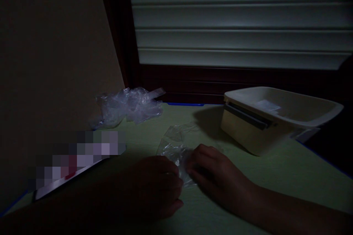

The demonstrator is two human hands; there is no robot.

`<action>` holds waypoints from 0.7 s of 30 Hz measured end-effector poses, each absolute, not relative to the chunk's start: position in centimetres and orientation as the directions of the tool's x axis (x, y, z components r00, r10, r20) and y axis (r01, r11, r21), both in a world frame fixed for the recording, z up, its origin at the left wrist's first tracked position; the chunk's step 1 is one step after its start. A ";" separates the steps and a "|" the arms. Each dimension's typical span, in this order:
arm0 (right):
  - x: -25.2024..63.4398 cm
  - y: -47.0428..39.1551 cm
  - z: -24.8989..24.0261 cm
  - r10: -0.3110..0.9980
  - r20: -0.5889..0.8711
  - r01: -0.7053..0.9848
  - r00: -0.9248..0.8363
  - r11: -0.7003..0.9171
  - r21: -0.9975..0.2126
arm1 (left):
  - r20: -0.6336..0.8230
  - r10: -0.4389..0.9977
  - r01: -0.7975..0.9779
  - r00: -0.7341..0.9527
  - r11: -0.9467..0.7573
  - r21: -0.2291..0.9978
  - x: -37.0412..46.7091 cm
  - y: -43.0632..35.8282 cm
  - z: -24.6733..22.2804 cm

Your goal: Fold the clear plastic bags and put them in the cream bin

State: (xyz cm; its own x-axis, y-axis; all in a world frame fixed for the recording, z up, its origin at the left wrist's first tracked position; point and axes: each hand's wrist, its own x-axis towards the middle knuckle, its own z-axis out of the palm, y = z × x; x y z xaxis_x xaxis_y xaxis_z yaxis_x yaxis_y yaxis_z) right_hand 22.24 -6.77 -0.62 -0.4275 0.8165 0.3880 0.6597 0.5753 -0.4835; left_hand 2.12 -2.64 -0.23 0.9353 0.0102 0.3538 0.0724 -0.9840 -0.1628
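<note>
A clear plastic bag [171, 140] lies crumpled on the green table, partly hidden behind my two hands. My left hand [161, 187] is closed at its near left side, fingers curled, and it appears to grip the bag's edge. From the right, my right hand [213, 169] has its fingers bent and pinched on the bag's crinkled middle. Dim light hides exactly what the fingertips touch.
At the back left is a heap of clear plastic bags [129, 104]. A cream plastic bin [245, 137] with a dark handle stands at right, a small clear packet [268, 105] inside. A blurred-out flat object [82, 167] lies left. Behind the blue-edged table [143, 139] is a slatted panel [234, 40].
</note>
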 end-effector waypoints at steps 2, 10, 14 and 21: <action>22.2 -6.9 -0.5 0.770 0.386 0.645 -0.507 0.637 -0.422 | 0.387 -0.020 0.051 0.922 -0.984 -0.172 2.0 -2.5 -0.6; 22.2 -7.1 0.1 0.735 0.331 0.640 -0.592 0.678 -0.361 | 0.345 0.032 0.122 0.938 -0.963 -0.240 1.9 -3.4 0.4; 22.2 -7.3 0.2 0.697 0.384 0.626 -0.606 0.716 -0.310 | 0.371 0.102 0.200 0.923 -0.951 -0.237 2.1 -3.7 0.8; 22.2 -7.7 0.2 0.577 0.379 0.570 -0.723 0.809 -0.144 | 0.275 0.217 0.272 0.937 -0.945 -0.181 2.0 -3.5 0.6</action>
